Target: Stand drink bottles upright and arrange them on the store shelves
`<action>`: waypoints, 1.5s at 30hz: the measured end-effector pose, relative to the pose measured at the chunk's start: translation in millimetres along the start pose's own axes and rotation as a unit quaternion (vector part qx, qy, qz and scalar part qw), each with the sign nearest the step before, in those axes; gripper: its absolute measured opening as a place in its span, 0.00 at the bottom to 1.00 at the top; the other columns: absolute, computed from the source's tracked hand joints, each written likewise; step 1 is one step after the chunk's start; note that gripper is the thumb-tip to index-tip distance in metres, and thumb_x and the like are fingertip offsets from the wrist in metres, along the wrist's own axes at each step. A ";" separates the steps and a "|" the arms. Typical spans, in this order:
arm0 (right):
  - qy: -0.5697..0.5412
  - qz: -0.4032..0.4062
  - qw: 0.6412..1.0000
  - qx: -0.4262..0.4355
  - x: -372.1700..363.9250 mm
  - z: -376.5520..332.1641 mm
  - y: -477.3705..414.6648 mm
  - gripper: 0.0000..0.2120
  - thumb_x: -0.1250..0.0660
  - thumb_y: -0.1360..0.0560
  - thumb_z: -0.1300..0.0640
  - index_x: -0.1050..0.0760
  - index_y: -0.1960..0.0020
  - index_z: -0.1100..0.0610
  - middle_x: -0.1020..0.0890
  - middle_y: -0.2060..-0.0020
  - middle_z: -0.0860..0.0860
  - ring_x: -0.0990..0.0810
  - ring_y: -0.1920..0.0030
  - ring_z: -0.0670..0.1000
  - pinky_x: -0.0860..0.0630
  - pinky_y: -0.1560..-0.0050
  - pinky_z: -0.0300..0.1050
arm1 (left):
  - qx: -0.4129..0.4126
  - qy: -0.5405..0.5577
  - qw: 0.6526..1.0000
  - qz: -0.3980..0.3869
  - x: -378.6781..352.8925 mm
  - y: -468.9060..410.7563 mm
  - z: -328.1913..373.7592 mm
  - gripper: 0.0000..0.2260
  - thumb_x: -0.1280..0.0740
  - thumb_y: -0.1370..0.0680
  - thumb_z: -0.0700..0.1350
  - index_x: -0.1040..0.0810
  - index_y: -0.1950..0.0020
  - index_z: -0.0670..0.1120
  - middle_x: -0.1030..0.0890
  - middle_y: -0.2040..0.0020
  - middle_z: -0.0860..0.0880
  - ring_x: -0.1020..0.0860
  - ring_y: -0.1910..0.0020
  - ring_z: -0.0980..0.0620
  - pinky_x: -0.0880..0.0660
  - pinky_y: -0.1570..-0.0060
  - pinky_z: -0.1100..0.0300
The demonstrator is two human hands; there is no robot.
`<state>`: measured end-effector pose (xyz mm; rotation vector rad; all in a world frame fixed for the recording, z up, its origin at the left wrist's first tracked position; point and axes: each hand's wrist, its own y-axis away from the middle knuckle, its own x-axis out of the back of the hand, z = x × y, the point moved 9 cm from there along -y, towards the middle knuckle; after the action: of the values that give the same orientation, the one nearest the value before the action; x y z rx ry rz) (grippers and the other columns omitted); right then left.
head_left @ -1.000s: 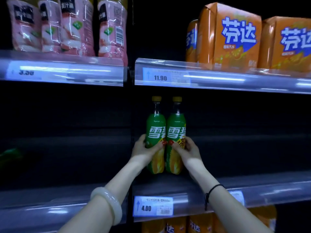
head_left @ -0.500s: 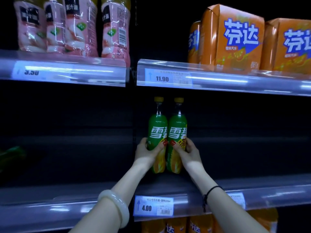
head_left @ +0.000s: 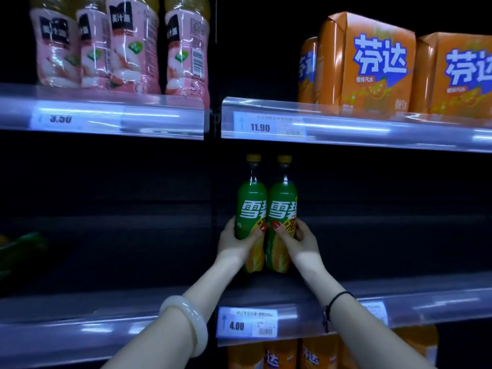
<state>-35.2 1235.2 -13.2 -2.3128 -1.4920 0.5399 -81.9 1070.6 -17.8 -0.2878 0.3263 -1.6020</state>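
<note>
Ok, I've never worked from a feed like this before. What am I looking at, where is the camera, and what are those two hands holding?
There is no machine here. The one picture comes from a camera worn on a person's head, looking forward and down at a store shelf. The left hand grips the left green bottle; the right hand grips the right green bottle. Both stand upright, side by side and touching, on the middle shelf above a 4.00 price tag. The shelf above holds pink bottles and orange packs.
</note>
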 end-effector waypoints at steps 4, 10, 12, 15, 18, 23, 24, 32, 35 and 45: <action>0.045 0.067 0.995 0.061 3.4 -21.4 22.2 0.19 0.29 0.27 0.58 0.32 0.39 0.53 0.23 0.48 0.46 0.23 0.49 0.41 0.27 0.52 0.28 | -0.021 -0.024 0.999 0.022 19.6 4.4 9.3 0.40 0.24 0.31 0.41 0.42 0.24 0.42 0.30 0.30 0.43 0.31 0.31 0.49 0.34 0.34 0.59; 0.218 0.148 0.953 0.149 -28.0 -60.2 67.5 0.17 0.31 0.28 0.60 0.33 0.42 0.53 0.33 0.45 0.46 0.30 0.42 0.53 0.33 0.37 0.53 | -0.082 -0.084 0.993 0.026 76.1 24.2 27.1 0.33 0.23 0.32 0.41 0.32 0.29 0.43 0.25 0.35 0.44 0.27 0.36 0.51 0.32 0.37 0.60; 0.230 0.115 0.951 0.171 -57.1 -66.2 77.6 0.16 0.31 0.28 0.62 0.32 0.44 0.55 0.31 0.48 0.47 0.29 0.43 0.54 0.33 0.39 0.51 | -0.100 -0.107 0.989 0.020 97.9 31.4 33.7 0.28 0.24 0.31 0.41 0.28 0.33 0.42 0.23 0.40 0.47 0.25 0.40 0.53 0.30 0.39 0.62; 0.238 0.002 0.954 0.184 -121.3 -66.5 90.7 0.11 0.31 0.28 0.63 0.30 0.49 0.53 0.26 0.51 0.49 0.26 0.48 0.49 0.33 0.46 0.37 | -0.131 -0.151 0.980 0.011 136.4 42.4 47.9 0.21 0.26 0.29 0.41 0.24 0.38 0.42 0.22 0.46 0.51 0.24 0.43 0.54 0.28 0.40 0.61; 0.253 -0.105 0.947 0.165 -194.4 -58.0 107.4 0.09 0.32 0.27 0.62 0.27 0.49 0.54 0.23 0.52 0.50 0.25 0.50 0.47 0.31 0.48 0.37 | -0.147 -0.204 0.967 0.036 194.1 47.4 57.7 0.16 0.28 0.27 0.40 0.22 0.40 0.42 0.21 0.46 0.50 0.23 0.43 0.53 0.27 0.39 0.58; 0.287 -0.249 0.915 0.131 -316.4 -42.2 145.3 0.15 0.35 0.26 0.62 0.27 0.39 0.56 0.24 0.43 0.50 0.26 0.41 0.49 0.31 0.38 0.41 | -0.143 -0.280 0.944 0.098 307.1 57.4 68.2 0.13 0.33 0.26 0.37 0.22 0.42 0.42 0.19 0.45 0.48 0.22 0.42 0.51 0.27 0.39 0.55; 0.293 -0.270 0.908 0.127 -337.7 -39.8 153.3 0.17 0.35 0.25 0.62 0.29 0.37 0.55 0.24 0.40 0.50 0.27 0.39 0.49 0.31 0.35 0.43 | -0.147 -0.300 0.937 0.102 326.0 59.7 70.7 0.13 0.34 0.25 0.36 0.22 0.41 0.42 0.19 0.44 0.47 0.23 0.41 0.50 0.28 0.38 0.56; 0.418 -0.390 0.801 0.177 -456.0 -26.2 202.9 0.34 0.40 0.25 0.65 0.46 0.24 0.46 0.43 0.23 0.50 0.46 0.24 0.54 0.48 0.28 0.52 | -0.051 -0.544 0.832 0.097 450.6 66.5 62.5 0.16 0.37 0.25 0.39 0.27 0.38 0.42 0.25 0.42 0.43 0.28 0.38 0.42 0.29 0.42 0.50; 0.465 -0.397 0.769 0.188 -472.8 -23.2 200.8 0.36 0.39 0.25 0.64 0.48 0.24 0.44 0.47 0.22 0.51 0.50 0.23 0.55 0.51 0.27 0.58 | 0.030 -0.581 0.812 0.041 475.7 68.2 44.3 0.19 0.36 0.26 0.41 0.31 0.36 0.42 0.28 0.39 0.42 0.30 0.36 0.41 0.29 0.41 0.50; 0.538 -0.408 0.688 0.267 -488.6 -28.2 202.7 0.37 0.36 0.24 0.63 0.49 0.23 0.44 0.49 0.22 0.49 0.53 0.22 0.53 0.53 0.26 0.57 | 0.069 -0.468 0.880 -0.033 480.2 71.3 27.7 0.37 0.37 0.28 0.31 0.50 0.23 0.44 0.47 0.23 0.39 0.50 0.23 0.44 0.41 0.41 0.66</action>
<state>-46.2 705.7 -19.4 -0.9001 -1.2316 -0.5258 -32.7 586.9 -25.7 -0.9199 -0.5496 -1.3624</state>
